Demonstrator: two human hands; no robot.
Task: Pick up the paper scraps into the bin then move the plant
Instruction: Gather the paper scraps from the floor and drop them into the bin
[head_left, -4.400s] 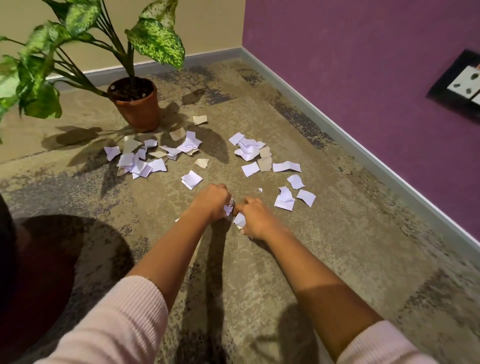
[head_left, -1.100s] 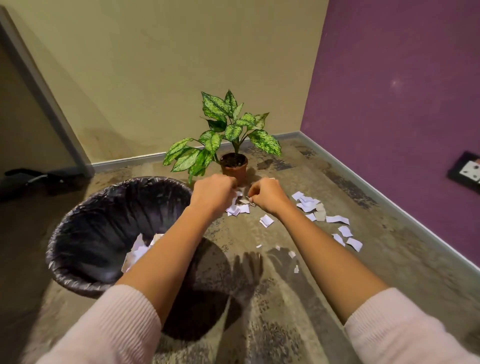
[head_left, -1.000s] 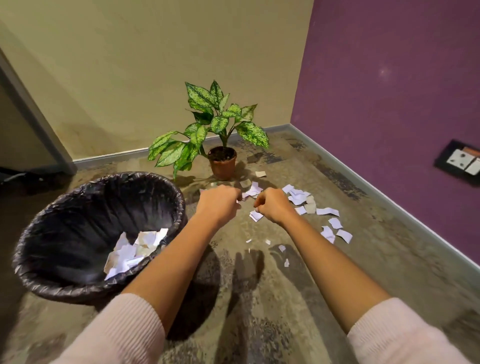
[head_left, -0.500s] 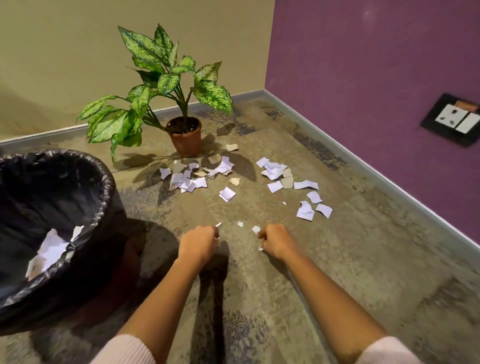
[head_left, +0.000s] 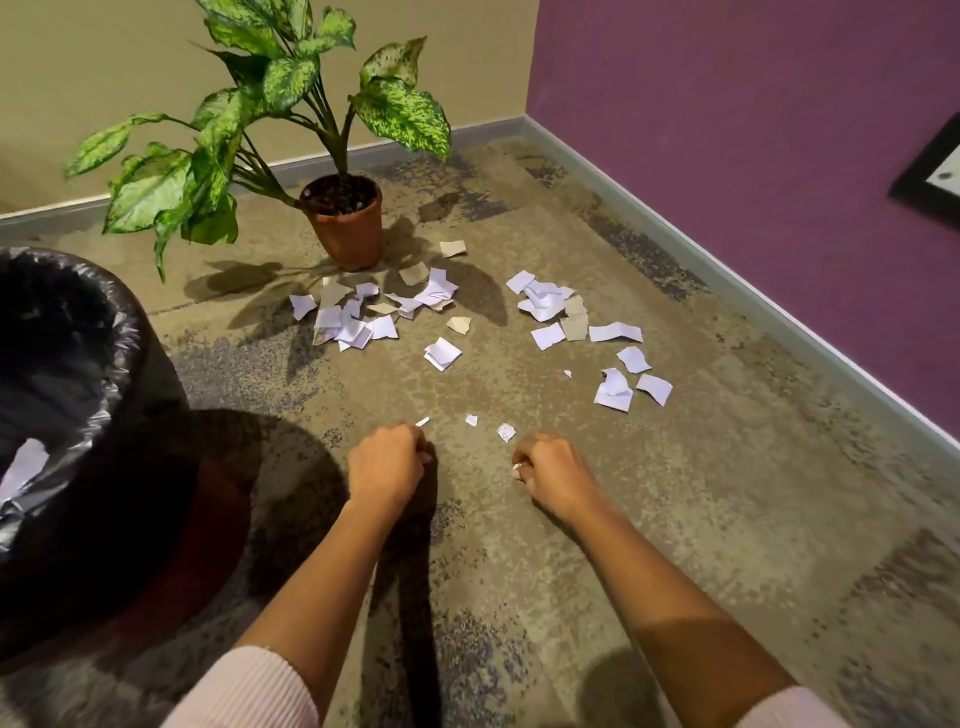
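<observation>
Several white and tan paper scraps (head_left: 358, 325) lie on the floor in front of the potted plant (head_left: 345, 221), with a second cluster of scraps (head_left: 561, 317) to the right. The black-lined bin (head_left: 78, 395) stands at the left with a few scraps inside. My left hand (head_left: 387, 462) is down at the floor with fingers curled, its fingertips at a small white strip (head_left: 422, 422); whether it pinches the strip is unclear. My right hand (head_left: 550, 467) pinches a tiny white scrap (head_left: 517, 470). Two small scraps (head_left: 505, 431) lie between my hands.
A purple wall (head_left: 727, 130) with a grey skirting runs along the right, and a beige wall closes the back. A wall socket (head_left: 935, 176) sits at the right edge. The plant's leaves (head_left: 171, 176) hang out toward the bin.
My hands dropped from above the bin area to the floor near the small scraps. The view tilted down, and the bin slid to the left edge.
</observation>
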